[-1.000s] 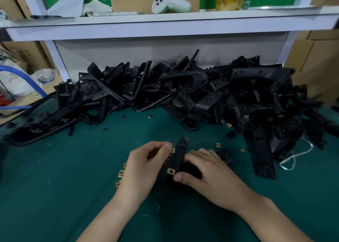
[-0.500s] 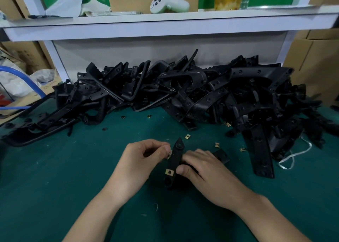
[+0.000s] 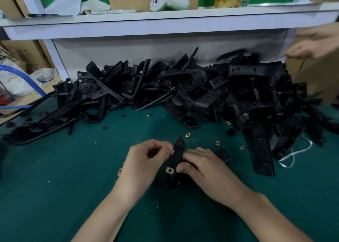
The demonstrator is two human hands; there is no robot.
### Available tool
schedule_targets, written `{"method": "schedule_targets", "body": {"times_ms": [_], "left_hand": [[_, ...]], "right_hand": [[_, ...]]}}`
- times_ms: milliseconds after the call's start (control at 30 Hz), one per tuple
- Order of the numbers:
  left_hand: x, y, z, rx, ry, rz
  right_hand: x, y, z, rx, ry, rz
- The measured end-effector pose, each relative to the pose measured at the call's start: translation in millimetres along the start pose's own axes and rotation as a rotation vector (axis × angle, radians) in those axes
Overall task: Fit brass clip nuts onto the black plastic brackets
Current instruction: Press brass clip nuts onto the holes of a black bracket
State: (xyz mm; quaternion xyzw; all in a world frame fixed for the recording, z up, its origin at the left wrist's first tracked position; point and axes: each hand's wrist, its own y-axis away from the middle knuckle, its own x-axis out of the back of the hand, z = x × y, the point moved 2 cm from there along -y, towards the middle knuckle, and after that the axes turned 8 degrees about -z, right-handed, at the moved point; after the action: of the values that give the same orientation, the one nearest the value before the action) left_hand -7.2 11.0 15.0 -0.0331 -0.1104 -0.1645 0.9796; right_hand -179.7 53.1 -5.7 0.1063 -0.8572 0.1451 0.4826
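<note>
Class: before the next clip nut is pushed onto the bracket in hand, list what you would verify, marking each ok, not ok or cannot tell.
1. Right hand holds the bracket: ok.
2. Fitted nut sits at the bracket's near end: ok.
3. Left hand pinches the next nut at the bracket's edge: ok.
4. Next nut lined up with its hole: cannot tell, fingers hide it.
5. Spare nuts lie on the mat: ok.
6. Another person's hand is clear of the work, far right: ok.
</note>
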Motion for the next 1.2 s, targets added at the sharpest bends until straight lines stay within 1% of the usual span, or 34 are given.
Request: {"method": "schedule_targets", "body": {"times_ms": [233, 400, 567, 700, 900, 1200], "left_hand": [[-6, 2, -2, -0.05, 0.059, 0.029], [-9, 2, -3, -0.039, 0.088, 0.032], [-15, 5, 0, -0.051, 0.146, 0.069], [-22, 10, 2, -0.091, 0.085, 0.071], [-27, 13, 1, -0.099, -0.017, 0.065], [-31, 12, -5, -0.166, -0.104, 0.112]], "right_hand": [[-1, 0, 1, -0.021, -0.005, 0.016], [0, 0, 2, -0.047, -0.014, 0.018], [0, -3, -5, -0.079, -0.073, 0.115], [2, -3, -9, -0.136, -0.043, 0.167], [-2, -1, -6, -0.14, 0.067, 0.197], [-3, -2, -4, -0.134, 0.042, 0.221]]}}
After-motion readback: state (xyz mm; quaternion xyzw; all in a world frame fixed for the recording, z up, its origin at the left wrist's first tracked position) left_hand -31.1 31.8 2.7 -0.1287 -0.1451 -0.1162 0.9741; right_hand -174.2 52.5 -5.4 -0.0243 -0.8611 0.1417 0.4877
